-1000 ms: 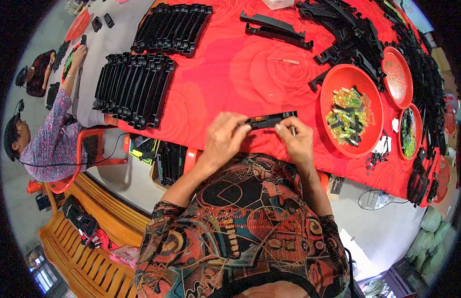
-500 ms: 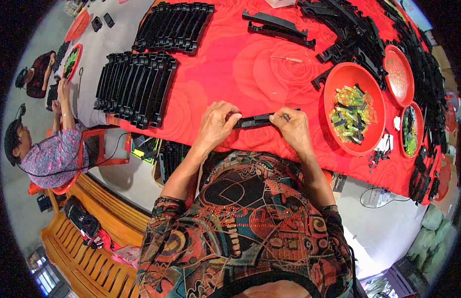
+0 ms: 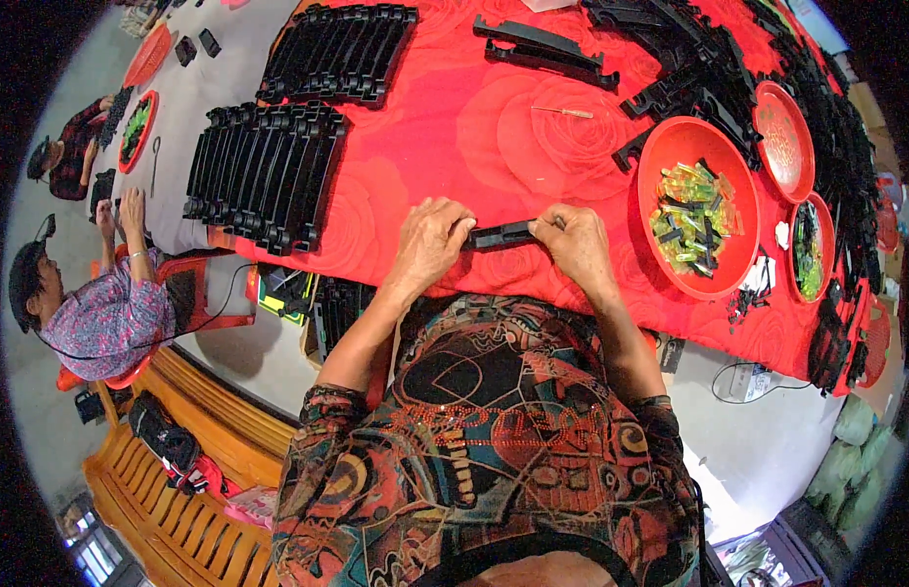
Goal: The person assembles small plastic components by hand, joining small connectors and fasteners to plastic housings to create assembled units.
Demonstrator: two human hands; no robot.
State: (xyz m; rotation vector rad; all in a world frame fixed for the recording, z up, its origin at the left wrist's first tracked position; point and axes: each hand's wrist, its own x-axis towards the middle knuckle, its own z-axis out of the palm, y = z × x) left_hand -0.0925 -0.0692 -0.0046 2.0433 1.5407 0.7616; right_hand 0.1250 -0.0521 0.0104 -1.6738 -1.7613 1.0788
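Between my two hands, just over the near edge of the red tablecloth, is a long black plastic part [image 3: 500,236]. My left hand [image 3: 431,241] pinches its left end between thumb and fingers. At the other end, my right hand [image 3: 575,243] is closed on it, with the fingertips covering that tip. To the right of my right hand stands a red bowl [image 3: 650,186] holding small yellow-green and black pieces. A thin screwdriver [image 3: 572,112] lies on the cloth beyond my hands.
Two stacks of black parts, the far stack [image 3: 339,54] and the near stack [image 3: 266,178], fill the left side. A loose heap of black parts [image 3: 704,73] lies far right, by a red plate [image 3: 785,142]. A co-worker [image 3: 102,313] sits at the left by a wooden bench [image 3: 181,479].
My hands stay almost in place on the black part, the right fingertips shifting slightly. At the left, the co-worker's raised hand has moved back from the dish toward the other hand.
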